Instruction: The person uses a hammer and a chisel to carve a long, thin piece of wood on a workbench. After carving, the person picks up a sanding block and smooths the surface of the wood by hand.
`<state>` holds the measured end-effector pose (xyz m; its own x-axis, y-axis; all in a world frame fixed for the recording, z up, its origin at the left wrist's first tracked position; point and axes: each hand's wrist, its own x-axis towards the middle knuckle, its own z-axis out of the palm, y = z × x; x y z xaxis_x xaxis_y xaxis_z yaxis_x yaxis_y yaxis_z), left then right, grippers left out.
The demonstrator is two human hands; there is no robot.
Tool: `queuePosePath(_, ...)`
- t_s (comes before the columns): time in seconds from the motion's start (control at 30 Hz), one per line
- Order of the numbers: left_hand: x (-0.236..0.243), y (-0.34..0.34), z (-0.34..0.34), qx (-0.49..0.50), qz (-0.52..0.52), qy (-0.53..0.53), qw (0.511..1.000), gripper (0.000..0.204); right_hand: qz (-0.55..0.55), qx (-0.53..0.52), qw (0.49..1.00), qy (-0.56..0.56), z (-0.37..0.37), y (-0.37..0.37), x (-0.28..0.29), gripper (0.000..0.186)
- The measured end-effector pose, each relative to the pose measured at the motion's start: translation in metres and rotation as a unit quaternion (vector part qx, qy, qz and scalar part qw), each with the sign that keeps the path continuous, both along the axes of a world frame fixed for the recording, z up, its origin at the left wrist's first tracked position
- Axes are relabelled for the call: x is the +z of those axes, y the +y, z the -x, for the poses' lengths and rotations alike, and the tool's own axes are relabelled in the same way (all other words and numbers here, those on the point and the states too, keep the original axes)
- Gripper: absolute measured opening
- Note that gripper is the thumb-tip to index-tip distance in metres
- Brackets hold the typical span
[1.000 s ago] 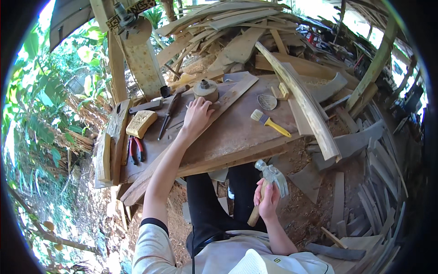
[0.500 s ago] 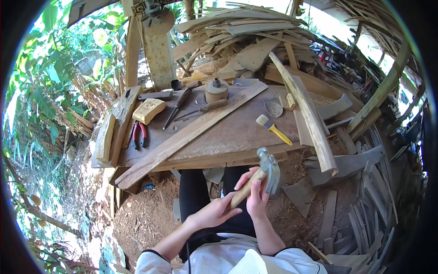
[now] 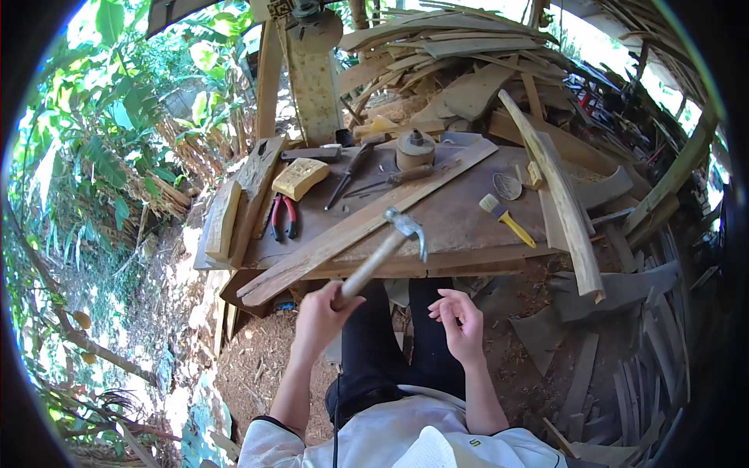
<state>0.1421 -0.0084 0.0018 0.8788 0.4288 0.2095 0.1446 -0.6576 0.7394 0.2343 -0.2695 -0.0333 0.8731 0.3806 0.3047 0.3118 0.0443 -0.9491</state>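
My left hand (image 3: 318, 316) grips the wooden handle of a claw hammer (image 3: 367, 269), whose steel head is over the front of the workbench (image 3: 437, 238). My right hand (image 3: 462, 327) hangs beside it, empty, with loosely bent fingers apart, in front of the bench edge. A long board (image 3: 304, 269) lies diagonally across the bench. Behind it are a round pot-like object (image 3: 415, 153), a wooden-handled tool (image 3: 409, 174), a long dark tool (image 3: 347, 175), a yellow-tan block (image 3: 300, 178) and red-handled pliers (image 3: 290, 218). A yellow-handled brush (image 3: 515, 226) and a mesh oval (image 3: 507, 186) lie to the right.
A long rough pole (image 3: 573, 234) leans over the bench's right end. Timber pieces (image 3: 232, 221) stand at its left end. A post (image 3: 310, 90) rises behind. Heaped boards (image 3: 476, 43) fill the back, scrap wood (image 3: 593, 374) lies at right, and plants (image 3: 109, 156) grow at left.
My left hand came down off the bench to the hammer, then swung it up and leftward. My right hand, which held the hammer before, has let it go.
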Motion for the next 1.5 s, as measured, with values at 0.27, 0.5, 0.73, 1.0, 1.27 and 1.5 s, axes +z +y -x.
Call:
queuePosePath(0.27,0.016,0.060,-0.034,0.076,-0.101,0.048,0.991,0.042,0.031,-0.077,0.996,-0.023,-0.038,-0.010,0.003,0.018)
queuePosePath(0.5,0.028,0.081,-0.057,0.105,-0.123,0.094,0.982,0.034,0.076,-0.193,0.973,-0.105,-0.119,-0.027,0.021,0.016)
queuePosePath(0.73,0.015,0.096,-0.068,0.108,-0.209,0.058,0.970,0.034,0.295,-0.256,0.890,-0.235,-0.249,-0.059,0.046,0.034)
queuePosePath(1.0,-0.001,0.114,-0.067,0.143,-0.278,0.010,0.950,0.045,0.425,-0.230,0.844,-0.232,-0.313,-0.022,0.011,0.059)
queuePosePath(1.27,-0.014,0.115,-0.076,0.156,-0.263,-0.009,0.952,0.046,0.381,-0.259,0.863,-0.207,-0.326,-0.029,0.000,0.035)
queuePosePath(1.5,-0.022,0.115,-0.081,0.172,-0.202,-0.058,0.962,0.043,0.338,-0.266,0.876,-0.219,-0.325,-0.025,0.003,0.030)
